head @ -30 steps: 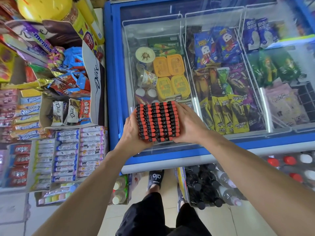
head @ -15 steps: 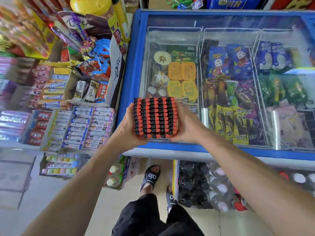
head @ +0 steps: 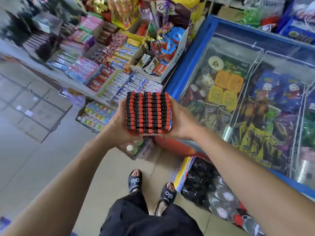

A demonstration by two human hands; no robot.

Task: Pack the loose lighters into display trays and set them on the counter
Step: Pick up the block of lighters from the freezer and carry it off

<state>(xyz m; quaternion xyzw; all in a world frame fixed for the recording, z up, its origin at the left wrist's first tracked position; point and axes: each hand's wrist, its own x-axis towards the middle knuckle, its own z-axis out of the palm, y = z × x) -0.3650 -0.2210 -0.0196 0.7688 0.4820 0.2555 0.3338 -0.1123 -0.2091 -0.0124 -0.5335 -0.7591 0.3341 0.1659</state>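
Observation:
A display tray full of lighters (head: 148, 112), with red and black tops in several tight rows, is held in the air in front of me. My left hand (head: 119, 123) grips its left side and my right hand (head: 178, 120) grips its right side, fingers curled under it. The tray's walls are mostly hidden by the lighters and my hands. It hangs over the floor, just left of the blue freezer's corner.
A blue chest freezer (head: 190, 53) with a glass lid stands at the right, ice creams inside. Candy and gum racks (head: 109, 77) fill the left. Bottle packs (head: 209, 186) lie on the tiled floor by my sandalled feet (head: 134, 181).
I have turned left and stepped back from the freezer. The tray, still held by both hands, has moved off the freezer lid and now hangs over the floor near the candy racks.

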